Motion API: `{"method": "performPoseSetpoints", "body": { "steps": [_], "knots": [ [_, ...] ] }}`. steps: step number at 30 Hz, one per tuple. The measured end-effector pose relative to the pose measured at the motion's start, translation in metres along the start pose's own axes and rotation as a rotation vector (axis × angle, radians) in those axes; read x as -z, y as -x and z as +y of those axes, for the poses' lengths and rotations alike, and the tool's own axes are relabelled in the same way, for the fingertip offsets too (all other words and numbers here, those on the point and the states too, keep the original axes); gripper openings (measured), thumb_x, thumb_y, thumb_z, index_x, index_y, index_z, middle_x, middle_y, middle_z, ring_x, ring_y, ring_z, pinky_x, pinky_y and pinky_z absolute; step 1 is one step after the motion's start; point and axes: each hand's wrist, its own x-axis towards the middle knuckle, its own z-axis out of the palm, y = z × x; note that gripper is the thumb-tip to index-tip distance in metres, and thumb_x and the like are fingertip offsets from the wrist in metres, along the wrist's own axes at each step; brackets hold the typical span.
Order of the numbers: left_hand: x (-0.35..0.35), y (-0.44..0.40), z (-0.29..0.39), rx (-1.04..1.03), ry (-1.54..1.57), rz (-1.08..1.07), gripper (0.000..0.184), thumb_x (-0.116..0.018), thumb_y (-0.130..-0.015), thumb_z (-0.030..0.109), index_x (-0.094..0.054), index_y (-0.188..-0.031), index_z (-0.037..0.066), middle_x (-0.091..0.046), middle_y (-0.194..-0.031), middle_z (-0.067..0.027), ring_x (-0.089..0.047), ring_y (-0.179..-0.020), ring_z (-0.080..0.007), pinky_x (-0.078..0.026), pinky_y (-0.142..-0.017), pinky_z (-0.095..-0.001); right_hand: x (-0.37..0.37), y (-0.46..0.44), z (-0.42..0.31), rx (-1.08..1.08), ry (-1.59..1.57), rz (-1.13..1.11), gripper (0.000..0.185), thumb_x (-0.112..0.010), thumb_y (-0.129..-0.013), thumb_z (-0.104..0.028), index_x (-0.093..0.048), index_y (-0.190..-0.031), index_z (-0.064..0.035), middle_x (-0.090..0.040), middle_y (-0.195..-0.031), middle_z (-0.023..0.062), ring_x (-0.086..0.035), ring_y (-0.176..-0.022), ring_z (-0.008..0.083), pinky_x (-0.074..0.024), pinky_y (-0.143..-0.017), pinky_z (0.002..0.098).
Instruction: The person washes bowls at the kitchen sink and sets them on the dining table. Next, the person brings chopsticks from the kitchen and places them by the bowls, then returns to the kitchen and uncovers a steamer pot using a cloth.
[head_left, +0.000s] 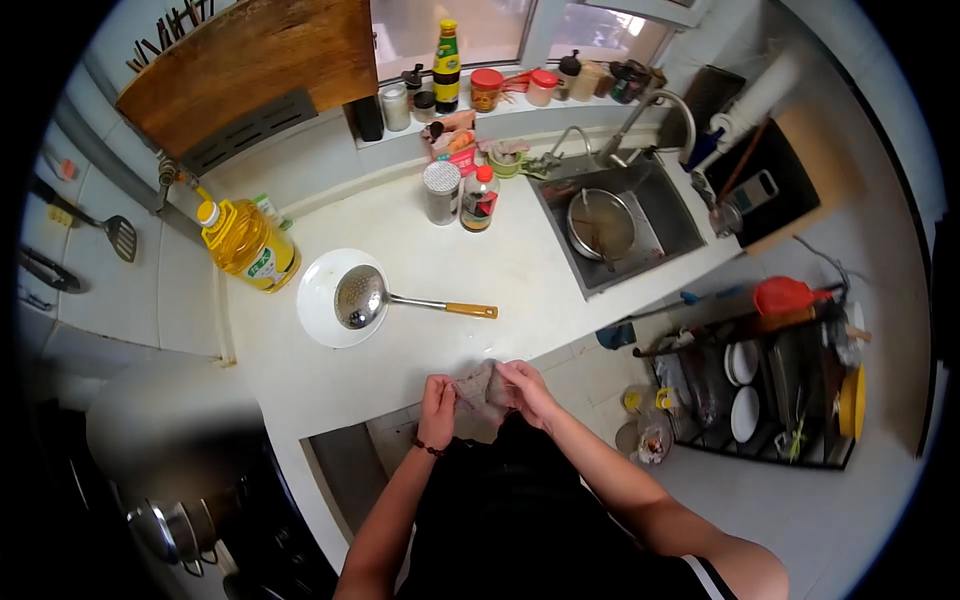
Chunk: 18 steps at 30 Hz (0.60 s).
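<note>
A crumpled grey-brown cloth (482, 390) hangs between my two hands, just in front of the counter's near edge. My left hand (437, 400), with a dark bead bracelet at the wrist, pinches its left side. On the other side my right hand (527, 392) grips the cloth with the fingers closed on it. Beyond the hands, a perforated skimmer (362, 297) with a wooden handle rests in a white plate (316, 326), its handle sticking out to the right over the white counter (420, 385).
A big oil bottle (250, 247) stands at the left. Behind the skimmer are a silver canister (441, 193) and a red-capped sauce bottle (480, 200). The sink (655, 240) at right holds a metal pot (600, 225). A dish rack (765, 385) stands at lower right, a stove (285, 530) at lower left.
</note>
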Motion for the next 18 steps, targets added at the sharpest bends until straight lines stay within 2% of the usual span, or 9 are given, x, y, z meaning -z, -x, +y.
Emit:
{"method": "performPoseSetpoints", "body": {
  "steps": [2, 4, 9, 12, 14, 15, 16, 17, 18],
  "knots": [
    [-0.017, -0.016, 0.004, 0.009, 0.007, 0.068, 0.011, -0.044, -0.105, 0.016, -0.049, -0.1, 0.008, -0.048, -0.079, 0.0021, -0.043, -0.064, -0.0055, -0.036, -0.054, -0.0222, 0.017, -0.02, -0.022, -0.039, 0.128, -0.049, 0.027, -0.076, -0.086, -0.031, -0.059, -0.094, -0.0109, -0.06, -0.088, -0.0001, -0.055, -0.077, 0.0089, -0.0438, -0.064, 0.0236],
    [-0.028, -0.026, 0.004, 0.273, 0.222, 0.243, 0.008, -0.044, -0.105, 0.015, -0.047, -0.102, 0.009, -0.051, -0.078, 0.0013, -0.046, -0.061, -0.0087, -0.04, -0.053, -0.0247, 0.039, -0.05, -0.031, 0.11, 0.327, -0.156, 0.03, -0.076, -0.086, -0.022, -0.064, -0.109, -0.0044, -0.065, -0.09, 0.0032, -0.06, -0.08, 0.0106, -0.0478, -0.066, 0.0263],
    [-0.052, -0.053, -0.011, 0.439, 0.278, 0.584, 0.016, -0.057, -0.1, 0.02, -0.052, -0.11, 0.009, -0.052, -0.075, 0.0008, -0.047, -0.056, -0.0092, -0.04, -0.05, -0.0245, 0.086, -0.093, -0.086, 0.089, 0.47, -0.245, 0.026, -0.069, -0.09, -0.01, -0.068, -0.114, -0.0017, -0.069, -0.094, 0.0038, -0.06, -0.082, 0.0092, -0.0479, -0.07, 0.0245],
    [-0.076, -0.063, 0.013, 0.469, 0.238, 0.449, 0.025, -0.067, -0.093, 0.015, -0.058, -0.115, 0.006, -0.05, -0.072, 0.0023, -0.046, -0.057, -0.0071, -0.039, -0.051, -0.0233, 0.105, -0.106, -0.116, 0.102, 0.498, -0.321, 0.024, -0.072, -0.087, -0.011, -0.071, -0.109, -0.0017, -0.069, -0.093, 0.0017, -0.062, -0.082, 0.0094, -0.049, -0.069, 0.0249],
    [-0.07, -0.073, -0.013, 0.254, -0.233, 0.263, 0.025, -0.072, -0.087, 0.01, -0.065, -0.111, 0.005, -0.046, -0.069, 0.004, -0.04, -0.056, -0.0061, -0.038, -0.052, -0.0236, 0.112, -0.106, -0.142, 0.147, 0.822, -0.426, 0.024, -0.074, -0.084, -0.014, -0.071, -0.105, -0.0033, -0.07, -0.093, 0.0026, -0.062, -0.077, 0.01, -0.0497, -0.067, 0.0261],
    [-0.072, -0.082, -0.021, 0.198, -0.283, 0.302, 0.019, -0.072, -0.088, 0.008, -0.068, -0.105, 0.003, -0.045, -0.062, 0.0055, -0.04, -0.053, -0.0038, -0.036, -0.047, -0.0237, 0.119, -0.115, -0.148, 0.147, 0.818, -0.429, 0.024, -0.074, -0.084, -0.014, -0.071, -0.105, -0.0033, -0.07, -0.093, 0.0026, -0.062, -0.077, 0.01, -0.0497, -0.067, 0.0261],
    [-0.07, -0.089, -0.029, 0.203, -0.286, 0.299, 0.019, -0.072, -0.088, 0.008, -0.068, -0.105, 0.003, -0.045, -0.062, 0.0055, -0.04, -0.053, -0.0038, -0.036, -0.047, -0.0237, 0.128, -0.127, -0.153, 0.165, 1.003, -0.515, 0.025, -0.076, -0.083, -0.016, -0.071, -0.104, -0.0031, -0.07, -0.092, 0.004, -0.062, -0.075, 0.0096, -0.0497, -0.066, 0.027],
    [-0.07, -0.095, -0.033, 0.226, -0.396, 0.322, 0.02, -0.072, -0.087, 0.011, -0.068, -0.104, 0.001, -0.047, -0.062, 0.0028, -0.041, -0.055, -0.006, -0.038, -0.051, -0.0247, 0.136, -0.134, -0.156, 0.178, 1.192, -0.597, 0.027, -0.077, -0.081, -0.018, -0.07, -0.102, -0.0029, -0.07, -0.091, 0.0054, -0.061, -0.072, 0.0092, -0.0497, -0.065, 0.0278],
    [-0.07, -0.101, -0.037, 0.246, -0.504, 0.347, 0.022, -0.073, -0.086, 0.014, -0.068, -0.103, 0.0, -0.049, -0.062, 0.0002, -0.042, -0.056, -0.0081, -0.04, -0.054, -0.0257, 0.142, -0.139, -0.158, 0.172, 1.194, -0.595, 0.027, -0.077, -0.081, -0.018, -0.07, -0.102, -0.0029, -0.07, -0.091, 0.0054, -0.061, -0.072, 0.0092, -0.0497, -0.065, 0.0278]
  ]
}}
